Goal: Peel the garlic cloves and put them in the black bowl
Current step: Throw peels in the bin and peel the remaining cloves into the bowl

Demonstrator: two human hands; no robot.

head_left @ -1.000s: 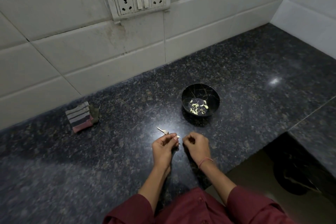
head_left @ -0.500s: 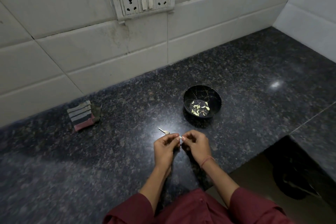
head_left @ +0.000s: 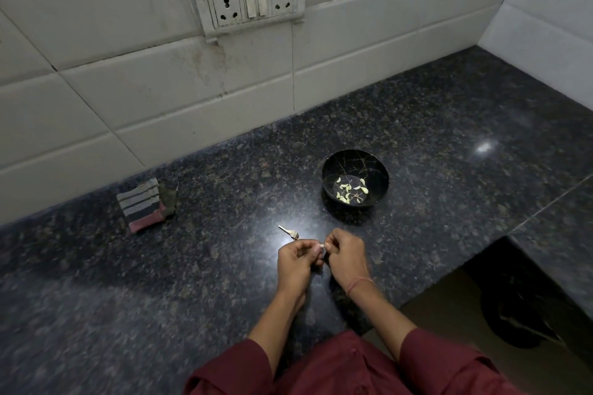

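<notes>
Hands now meet, closer than a second ago, left hand (head_left: 295, 263) and right hand (head_left: 346, 256) pinching one clove (head_left: 322, 249) above the tabletop (head_left: 192, 266), so peeling seems underway, near the bowl (head_left: 355, 151) of peeled cloves (head_left: 349, 191)

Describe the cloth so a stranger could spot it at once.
Start at the wall socket and drop down-left to the dark counter. The folded cloth lies there near the wall, left of the black bowl. It alone has grey stripes and a pink edge.
</notes>
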